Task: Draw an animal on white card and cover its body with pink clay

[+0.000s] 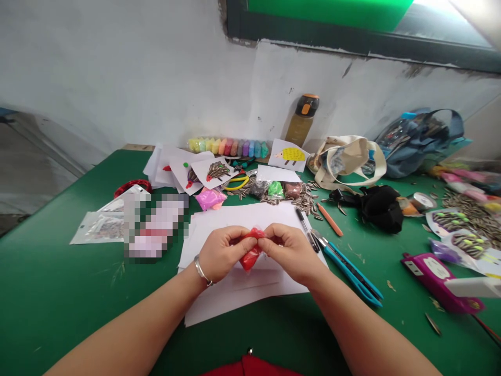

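Note:
A small clear plastic bag of red modelling clay (250, 257) is pinched between both hands, a little above a stack of white paper (219, 298). My left hand (224, 252), with a silver bracelet at its wrist, grips the bag's left side between thumb and fingers. On the other side my right hand (290, 250) holds the bag's upper edge the same way, thumbs nearly meeting. Whether the bag is torn open cannot be made out. Black pens (308, 230) and a blue utility knife (348, 269) lie right of my right hand.
Behind the paper are sunflower seeds (301, 202), yellow-handled scissors (237, 181), bagged clay (276, 189) and hedgehog pictures (289, 155). A bottle (300, 121) stands by the wall. Cloth bags (348, 162) and a purple glue gun (438, 282) are right; silvery packets (104, 224) are left.

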A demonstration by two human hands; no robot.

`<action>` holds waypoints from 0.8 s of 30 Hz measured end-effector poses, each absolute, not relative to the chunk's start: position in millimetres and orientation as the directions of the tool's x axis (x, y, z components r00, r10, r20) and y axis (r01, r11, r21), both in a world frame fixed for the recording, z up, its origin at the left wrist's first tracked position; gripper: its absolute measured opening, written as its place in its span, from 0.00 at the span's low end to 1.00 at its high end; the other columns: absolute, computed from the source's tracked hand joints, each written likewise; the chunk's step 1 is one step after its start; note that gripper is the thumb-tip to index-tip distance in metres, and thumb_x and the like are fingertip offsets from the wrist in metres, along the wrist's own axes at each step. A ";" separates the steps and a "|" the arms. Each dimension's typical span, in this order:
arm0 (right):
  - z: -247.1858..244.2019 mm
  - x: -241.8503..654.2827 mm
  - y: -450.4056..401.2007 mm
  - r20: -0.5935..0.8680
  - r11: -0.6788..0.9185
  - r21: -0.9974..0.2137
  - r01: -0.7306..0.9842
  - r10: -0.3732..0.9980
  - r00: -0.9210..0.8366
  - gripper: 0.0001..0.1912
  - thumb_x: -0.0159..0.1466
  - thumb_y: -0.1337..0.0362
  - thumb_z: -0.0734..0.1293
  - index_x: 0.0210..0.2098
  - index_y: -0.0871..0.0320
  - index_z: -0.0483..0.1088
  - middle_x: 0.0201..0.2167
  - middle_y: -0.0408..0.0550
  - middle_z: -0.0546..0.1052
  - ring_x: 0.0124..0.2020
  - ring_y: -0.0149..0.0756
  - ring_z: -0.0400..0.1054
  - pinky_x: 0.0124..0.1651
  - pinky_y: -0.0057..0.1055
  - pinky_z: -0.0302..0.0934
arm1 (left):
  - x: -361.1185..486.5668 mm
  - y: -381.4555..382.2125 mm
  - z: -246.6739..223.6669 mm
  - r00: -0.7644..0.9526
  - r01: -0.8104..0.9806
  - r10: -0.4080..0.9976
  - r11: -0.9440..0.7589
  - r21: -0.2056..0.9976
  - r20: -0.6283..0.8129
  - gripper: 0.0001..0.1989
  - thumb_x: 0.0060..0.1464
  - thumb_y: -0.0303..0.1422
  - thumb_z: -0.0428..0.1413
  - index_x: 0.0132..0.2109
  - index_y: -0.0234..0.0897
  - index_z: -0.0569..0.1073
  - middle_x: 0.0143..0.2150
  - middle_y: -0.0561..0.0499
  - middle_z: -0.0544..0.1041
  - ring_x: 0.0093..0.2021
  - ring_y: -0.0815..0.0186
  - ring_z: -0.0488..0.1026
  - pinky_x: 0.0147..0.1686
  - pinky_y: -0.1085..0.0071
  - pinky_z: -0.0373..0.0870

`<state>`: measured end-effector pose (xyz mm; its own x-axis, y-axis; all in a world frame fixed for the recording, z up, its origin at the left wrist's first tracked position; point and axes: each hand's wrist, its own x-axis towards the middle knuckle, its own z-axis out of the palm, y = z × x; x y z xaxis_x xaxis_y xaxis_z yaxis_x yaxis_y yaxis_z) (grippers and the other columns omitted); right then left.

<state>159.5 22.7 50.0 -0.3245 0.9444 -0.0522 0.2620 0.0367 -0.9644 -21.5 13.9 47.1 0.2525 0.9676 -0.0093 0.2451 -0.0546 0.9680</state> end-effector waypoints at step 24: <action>54.4 165.7 23.0 -0.053 0.088 -0.915 0.394 0.941 -0.335 0.07 0.59 0.62 0.66 0.26 0.56 0.72 0.24 0.41 0.73 0.27 0.31 0.65 0.30 0.27 0.57 | -20.6 13.9 48.9 0.220 0.251 0.975 -0.069 0.966 0.012 0.10 0.54 0.38 0.58 0.36 0.36 0.80 0.33 0.49 0.81 0.35 0.62 0.76 0.38 0.69 0.72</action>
<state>165.7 23.0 54.4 -0.3345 0.9409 -0.0534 0.3937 0.0881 -0.9150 -20.6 13.9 48.9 0.2202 0.9754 0.0121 0.2510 -0.0686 0.9656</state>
